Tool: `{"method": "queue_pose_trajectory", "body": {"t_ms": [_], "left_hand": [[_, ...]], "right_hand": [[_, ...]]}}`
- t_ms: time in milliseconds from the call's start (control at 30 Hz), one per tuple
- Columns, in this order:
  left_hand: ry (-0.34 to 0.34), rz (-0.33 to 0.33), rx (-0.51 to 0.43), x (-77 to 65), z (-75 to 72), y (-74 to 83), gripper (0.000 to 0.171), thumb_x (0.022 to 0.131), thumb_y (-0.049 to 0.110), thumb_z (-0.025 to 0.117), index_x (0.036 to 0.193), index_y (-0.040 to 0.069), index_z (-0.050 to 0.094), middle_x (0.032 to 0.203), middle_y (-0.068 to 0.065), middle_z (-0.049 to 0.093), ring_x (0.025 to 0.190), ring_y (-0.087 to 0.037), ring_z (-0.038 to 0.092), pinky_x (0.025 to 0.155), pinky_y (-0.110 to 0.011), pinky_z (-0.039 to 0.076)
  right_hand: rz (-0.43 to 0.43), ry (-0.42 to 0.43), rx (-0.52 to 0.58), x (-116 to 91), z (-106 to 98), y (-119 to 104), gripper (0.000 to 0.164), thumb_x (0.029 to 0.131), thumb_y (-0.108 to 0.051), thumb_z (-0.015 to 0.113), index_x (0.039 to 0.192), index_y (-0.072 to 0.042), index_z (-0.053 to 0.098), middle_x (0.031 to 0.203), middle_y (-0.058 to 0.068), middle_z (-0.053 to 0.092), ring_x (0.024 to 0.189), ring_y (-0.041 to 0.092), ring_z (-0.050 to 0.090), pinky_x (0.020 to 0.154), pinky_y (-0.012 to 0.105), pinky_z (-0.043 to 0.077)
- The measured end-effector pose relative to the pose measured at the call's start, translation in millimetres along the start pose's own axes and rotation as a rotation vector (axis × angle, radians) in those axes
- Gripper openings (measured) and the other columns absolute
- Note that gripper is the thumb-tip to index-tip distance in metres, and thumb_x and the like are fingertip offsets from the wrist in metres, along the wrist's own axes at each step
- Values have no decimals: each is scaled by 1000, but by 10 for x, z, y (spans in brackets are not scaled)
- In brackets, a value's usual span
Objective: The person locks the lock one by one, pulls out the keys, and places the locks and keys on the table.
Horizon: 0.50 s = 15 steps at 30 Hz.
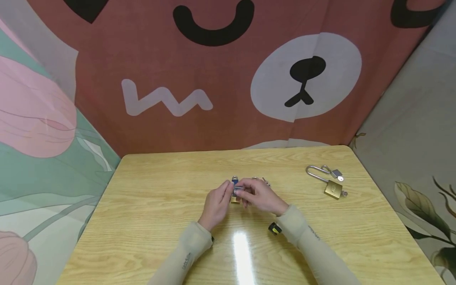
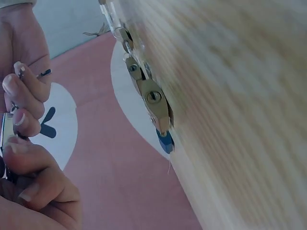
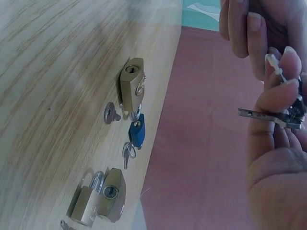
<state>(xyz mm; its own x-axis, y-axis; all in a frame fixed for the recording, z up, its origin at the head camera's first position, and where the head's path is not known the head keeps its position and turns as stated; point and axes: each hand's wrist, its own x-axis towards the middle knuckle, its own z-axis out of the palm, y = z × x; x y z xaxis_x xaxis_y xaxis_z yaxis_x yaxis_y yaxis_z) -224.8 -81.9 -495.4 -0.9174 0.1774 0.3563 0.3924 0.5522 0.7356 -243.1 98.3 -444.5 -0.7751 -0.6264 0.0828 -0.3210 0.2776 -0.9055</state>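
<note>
Both hands meet over the middle of the table in the head view. My right hand (image 1: 261, 194) pinches a small metal tool (image 3: 268, 116) between thumb and fingers; a slim flat arm of it sticks out to the side. Close against it, my left hand (image 1: 216, 202) has its fingers curled on the same tool, seen at the left edge in the left wrist view. The tool's exact kind is hidden by the fingers. Behind and below the hands lie a blue padlock (image 1: 235, 180) and a brass padlock (image 1: 235, 200).
Further right rest a long-shackle brass padlock (image 1: 333, 189) and a small grey padlock (image 1: 336, 173). The right wrist view shows two more brass padlocks, one (image 3: 113, 191) beside another (image 3: 86, 203), and loose keys (image 3: 126, 152). A patterned cloth (image 1: 199, 130) hangs behind the table.
</note>
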Motion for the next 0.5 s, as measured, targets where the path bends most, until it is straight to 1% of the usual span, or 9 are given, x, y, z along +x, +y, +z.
{"method": "queue_pose_trajectory", "body": {"t_ms": [33, 133, 200, 233, 267, 333, 400, 500], "left_hand": [[1, 12, 28, 0, 0, -2, 38, 109, 33, 33, 79, 16, 49, 57, 6, 36, 47, -6, 29, 44, -18, 25], [7, 51, 92, -2, 12, -25, 35, 109, 29, 34, 81, 15, 48, 57, 7, 36, 46, -5, 28, 43, -17, 24], [1, 59, 90, -7, 20, -38, 32, 109, 28, 33, 84, 15, 49, 58, 7, 38, 47, -5, 30, 43, -17, 26], [-5, 56, 72, -9, 21, -42, 31, 109, 28, 33, 86, 14, 50, 59, 6, 39, 47, -5, 31, 44, -17, 27], [-12, 51, 54, -10, 23, -45, 31, 109, 29, 32, 89, 14, 50, 60, 6, 41, 49, -5, 33, 45, -17, 28], [-28, 31, 13, -15, 17, -43, 29, 109, 31, 31, 94, 15, 51, 62, 5, 43, 51, -6, 36, 47, -18, 30], [-41, 18, -22, -19, 8, -46, 29, 109, 31, 31, 97, 14, 51, 64, 4, 44, 53, -8, 38, 48, -19, 32], [-36, 21, -32, -21, 8, -43, 26, 108, 29, 34, 98, 13, 52, 65, 3, 45, 54, -9, 39, 49, -20, 33]], "right_hand": [[-8, 10, -7, 1, 3, 5, 20, 99, -12, 57, 117, -5, 62, 78, 12, 69, 67, 38, 65, 68, 41, 58], [-38, 27, -8, 5, 16, 13, 31, 99, -11, 57, 128, -2, 52, 86, 20, 72, 69, 28, 67, 79, 59, 55], [-57, 31, 0, 10, 24, 12, 39, 99, -10, 57, 134, -1, 44, 93, 24, 72, 71, 21, 67, 83, 63, 53], [-59, 32, 7, 12, 28, 9, 41, 99, -10, 57, 136, -1, 42, 96, 25, 72, 72, 18, 67, 85, 63, 53], [-58, 30, 9, 15, 32, 5, 42, 99, -11, 56, 137, -2, 41, 97, 24, 72, 73, 15, 66, 76, 61, 56], [-61, 35, 0, 18, 36, -10, 43, 99, -11, 56, 139, -2, 41, 96, 22, 72, 73, 12, 65, 74, 59, 58], [-64, 39, -22, 19, 41, -22, 45, 99, -11, 56, 140, -3, 41, 94, 18, 72, 73, 11, 64, 73, 55, 59], [-77, 50, -58, 8, 43, -40, 48, 99, -12, 57, 143, -4, 39, 89, 14, 72, 70, 10, 61, 71, 47, 59]]}}
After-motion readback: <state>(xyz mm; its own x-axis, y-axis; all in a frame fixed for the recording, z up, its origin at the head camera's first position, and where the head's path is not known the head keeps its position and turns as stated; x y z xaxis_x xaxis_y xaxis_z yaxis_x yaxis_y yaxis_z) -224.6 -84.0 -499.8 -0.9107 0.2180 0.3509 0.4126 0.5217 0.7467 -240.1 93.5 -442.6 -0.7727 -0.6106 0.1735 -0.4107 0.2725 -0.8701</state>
